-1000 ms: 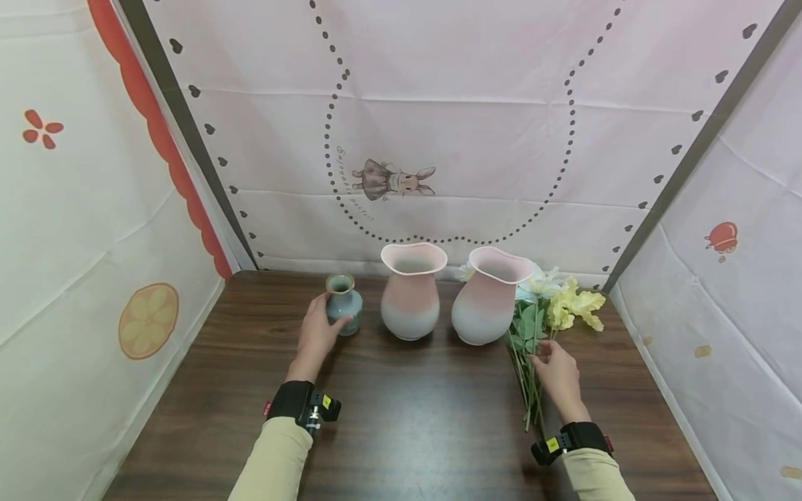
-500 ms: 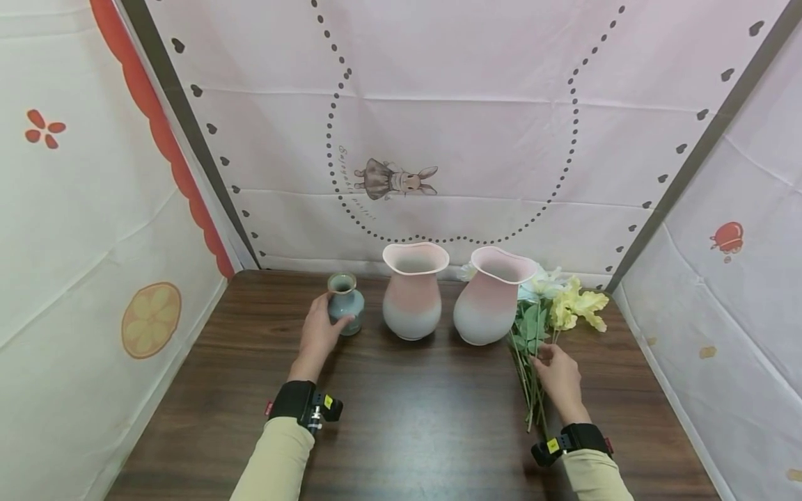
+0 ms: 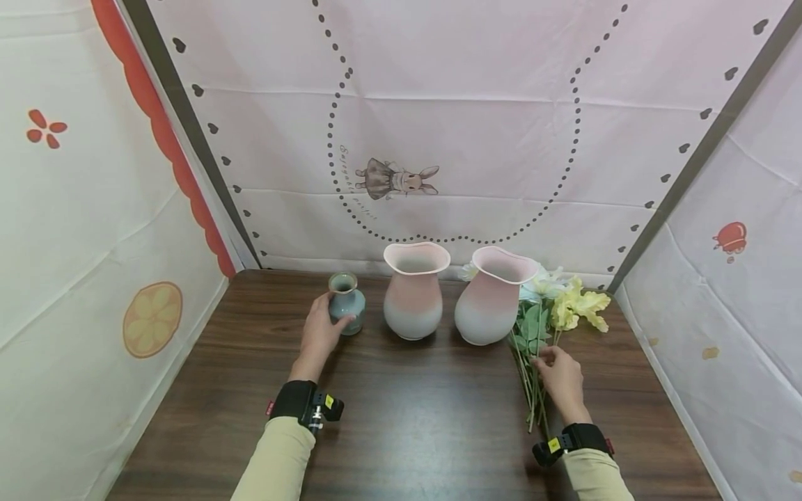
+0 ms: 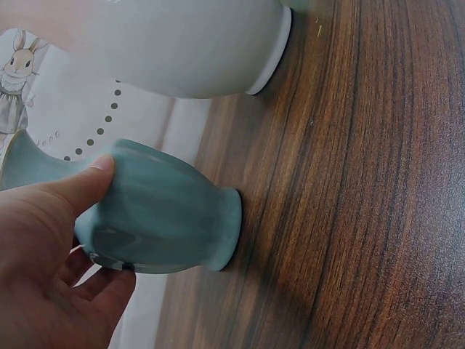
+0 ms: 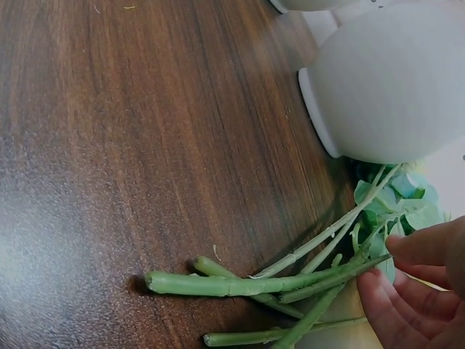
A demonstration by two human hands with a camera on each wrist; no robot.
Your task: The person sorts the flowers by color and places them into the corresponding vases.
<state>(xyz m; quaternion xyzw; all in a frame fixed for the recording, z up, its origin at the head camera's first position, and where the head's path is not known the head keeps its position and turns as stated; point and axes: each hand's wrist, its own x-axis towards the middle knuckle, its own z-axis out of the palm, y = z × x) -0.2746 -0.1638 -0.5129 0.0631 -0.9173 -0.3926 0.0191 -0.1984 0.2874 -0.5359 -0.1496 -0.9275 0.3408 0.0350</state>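
A small teal vase [image 3: 346,303] stands upright on the dark wooden table [image 3: 407,417] at the back left. My left hand [image 3: 326,320] grips it, thumb on its near side and fingers round the far side; the left wrist view shows the thumb [image 4: 87,182] pressed on the teal vase [image 4: 167,211]. A bunch of artificial flowers [image 3: 567,306] with yellow and white blooms lies at the back right. My right hand [image 3: 544,356] pinches their green stems [image 5: 290,280] between thumb and fingers [image 5: 392,298].
Two taller pink-and-white vases stand side by side at the back, one in the middle [image 3: 413,292] and one [image 3: 491,299] right beside the flowers. Printed cloth walls [image 3: 438,139] close in the table on three sides.
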